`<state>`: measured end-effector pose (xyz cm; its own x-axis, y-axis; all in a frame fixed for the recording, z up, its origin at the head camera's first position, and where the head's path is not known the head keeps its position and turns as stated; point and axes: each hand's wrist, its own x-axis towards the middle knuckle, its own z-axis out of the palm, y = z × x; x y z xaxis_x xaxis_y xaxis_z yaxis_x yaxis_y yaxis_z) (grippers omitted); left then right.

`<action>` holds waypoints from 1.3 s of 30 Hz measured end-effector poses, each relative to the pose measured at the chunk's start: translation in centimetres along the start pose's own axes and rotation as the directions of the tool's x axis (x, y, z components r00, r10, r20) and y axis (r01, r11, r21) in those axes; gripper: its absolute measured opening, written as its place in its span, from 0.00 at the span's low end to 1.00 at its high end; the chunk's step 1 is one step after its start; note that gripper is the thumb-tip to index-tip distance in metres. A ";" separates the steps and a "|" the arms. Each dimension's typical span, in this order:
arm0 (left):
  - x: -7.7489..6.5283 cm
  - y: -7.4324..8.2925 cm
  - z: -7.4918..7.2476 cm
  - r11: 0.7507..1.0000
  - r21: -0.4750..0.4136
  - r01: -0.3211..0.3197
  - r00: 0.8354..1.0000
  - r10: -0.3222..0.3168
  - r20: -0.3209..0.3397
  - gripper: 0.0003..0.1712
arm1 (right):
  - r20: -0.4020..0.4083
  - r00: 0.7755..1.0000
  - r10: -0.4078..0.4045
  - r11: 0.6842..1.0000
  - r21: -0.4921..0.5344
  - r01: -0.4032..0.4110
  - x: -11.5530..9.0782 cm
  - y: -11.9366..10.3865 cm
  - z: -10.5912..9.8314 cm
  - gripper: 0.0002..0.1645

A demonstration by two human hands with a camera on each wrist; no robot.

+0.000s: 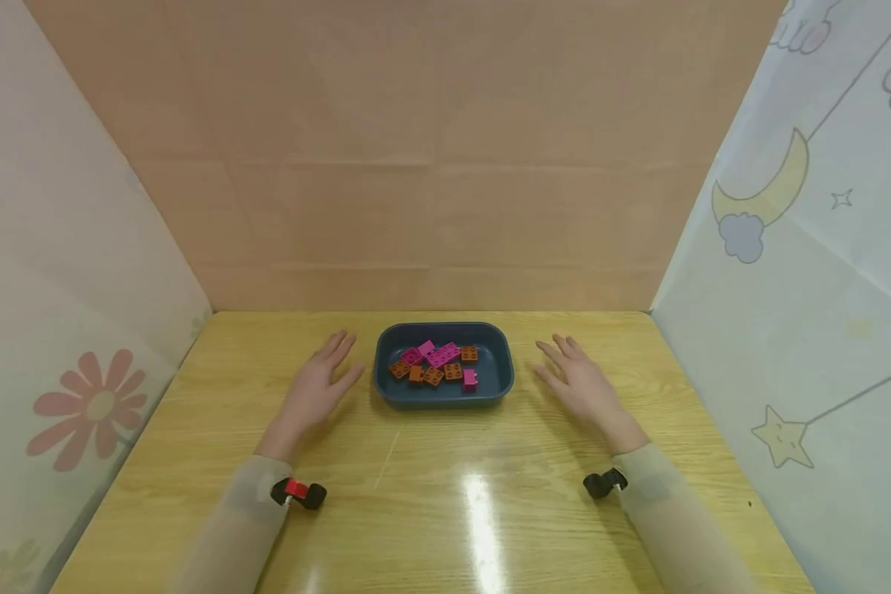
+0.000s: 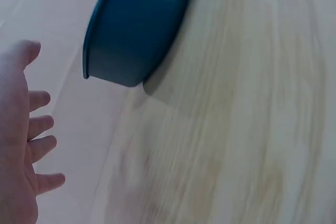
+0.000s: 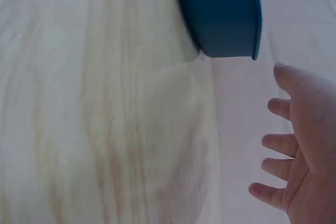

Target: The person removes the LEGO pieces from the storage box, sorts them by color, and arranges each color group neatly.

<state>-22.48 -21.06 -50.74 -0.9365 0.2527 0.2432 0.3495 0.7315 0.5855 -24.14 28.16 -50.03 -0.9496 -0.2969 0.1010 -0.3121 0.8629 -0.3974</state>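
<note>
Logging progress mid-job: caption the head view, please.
Left hand and right hand, both empty, flank a tray of pink and orange bricks.

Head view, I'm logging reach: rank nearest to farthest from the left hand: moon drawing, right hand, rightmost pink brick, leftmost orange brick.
1. Leftmost orange brick: in tray, left
2. Rightmost pink brick: in tray, right
3. Right hand: right of tray
4. Moon drawing: right wall

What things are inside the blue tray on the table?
Inside the tray are several pink blocks and orange blocks. What is directly under them cannot be seen, because the blocks cover it.
</note>
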 end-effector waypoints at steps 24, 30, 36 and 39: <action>1.5 2.8 5.4 0.814 -0.574 0.089 0.988 -0.146 -0.054 0.41 | -0.095 0.995 0.027 0.702 0.710 0.049 4.3 -7.8 2.3 0.25; 1.2 2.6 5.9 0.809 -0.584 0.059 0.990 -0.123 -0.070 0.41 | 0.016 0.999 -0.038 0.769 0.639 0.019 5.1 -9.1 3.0 0.23; 1.1 2.2 6.1 0.832 -0.552 0.059 0.992 -0.110 -0.060 0.44 | 0.084 0.994 -0.070 0.803 0.596 0.006 5.4 -9.5 3.2 0.24; 1.1 2.0 6.1 0.840 -0.540 0.057 0.992 -0.109 -0.064 0.44 | 0.102 0.992 -0.077 0.809 0.587 0.002 5.4 -9.5 3.2 0.25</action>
<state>-23.00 -15.44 -54.06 -0.9650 0.1309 0.2271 0.2561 0.2870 0.9231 -26.15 17.01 -48.65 -0.9146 -0.4025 0.0373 -0.2364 0.4577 -0.8571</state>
